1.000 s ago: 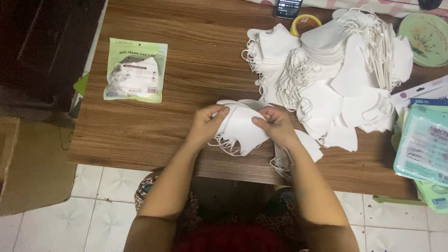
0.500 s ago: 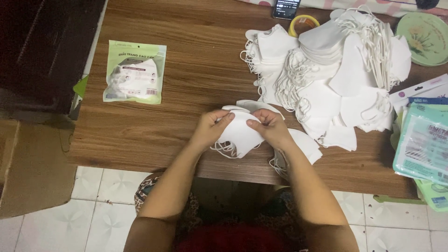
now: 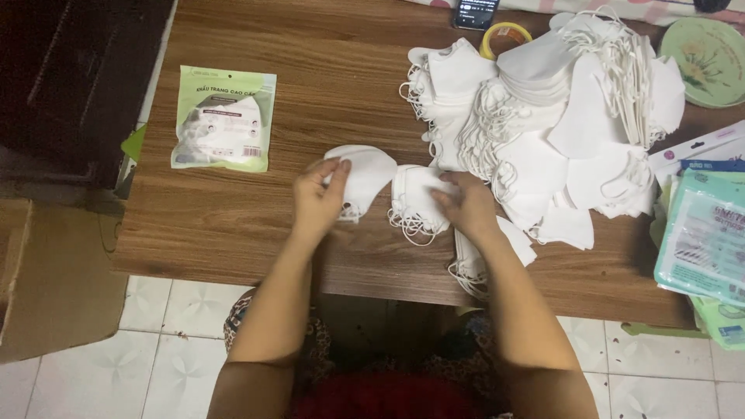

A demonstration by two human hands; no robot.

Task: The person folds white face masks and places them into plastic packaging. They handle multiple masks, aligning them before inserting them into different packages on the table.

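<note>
A brown wood-grain table (image 3: 256, 233) stands on a pale patterned tile floor (image 3: 155, 365); a dark wooden cabinet (image 3: 70, 77) and a brown cardboard box (image 3: 54, 287) flank its left.

On the table (image 3: 326, 85), a packet (image 3: 223, 118) lies far left; a mask pile (image 3: 559, 124) far right; two masks (image 3: 392, 190) between, nearer.
</note>
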